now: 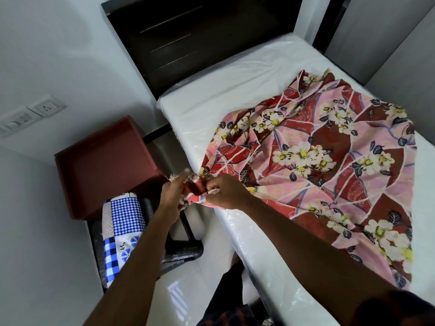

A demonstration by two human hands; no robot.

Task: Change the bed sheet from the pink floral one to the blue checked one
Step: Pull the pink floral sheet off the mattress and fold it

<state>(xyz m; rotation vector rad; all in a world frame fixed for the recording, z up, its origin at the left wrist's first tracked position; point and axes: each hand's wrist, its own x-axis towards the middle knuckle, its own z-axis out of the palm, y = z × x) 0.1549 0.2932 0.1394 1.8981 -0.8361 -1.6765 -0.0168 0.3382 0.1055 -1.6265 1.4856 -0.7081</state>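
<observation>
— What's pictured?
— One plastic-wrapped mattress (pixel 223 90), cut off at right, one pink floral sheet (pixel 329 149) bunched across it.
— The replacement?
— One blue checked sheet (pixel 124 220), folded beside the mattress, partly hidden by a forearm (pixel 134 262).
— The hands?
— Two: left hand (pixel 173 196) and right hand (pixel 226 191) both clench the pink sheet's gathered edge, left fingertips blurred.

Both arms outstretched, left hand (pixel 174 195) gripping, right hand (pixel 224 191) pinching

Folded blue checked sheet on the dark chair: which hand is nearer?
Left. The left hand grips the pink floral sheet just up-right of the blue checked sheet; the right hand grips that floral sheet farther right, at the white mattress edge.
</observation>
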